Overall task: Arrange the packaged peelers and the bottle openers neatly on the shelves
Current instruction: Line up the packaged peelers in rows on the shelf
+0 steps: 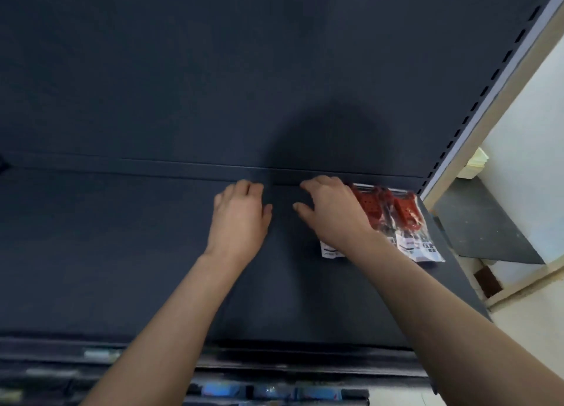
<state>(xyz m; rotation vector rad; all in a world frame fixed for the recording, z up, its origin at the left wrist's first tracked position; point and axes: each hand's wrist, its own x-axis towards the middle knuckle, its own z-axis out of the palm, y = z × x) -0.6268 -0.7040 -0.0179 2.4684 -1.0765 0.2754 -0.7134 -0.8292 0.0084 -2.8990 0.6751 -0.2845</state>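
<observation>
A few clear packets with red peelers [399, 219] lie side by side at the back right of the dark shelf [122, 253], white labels toward me. My right hand [332, 210] hovers just left of them, fingers loosely bent, its wrist covering the leftmost packet's lower part. My left hand [239, 219] is stretched out beside it over bare shelf, fingers curved down toward the back edge. Neither hand holds anything. No bottle openers are recognisable.
The shelf's dark back panel [213, 69] rises behind. A slotted upright [494, 78] bounds the right side, with a pale wall and a lower dark surface [488, 231] beyond. Below the front edge, lower shelves hold blurred blue items [225, 389].
</observation>
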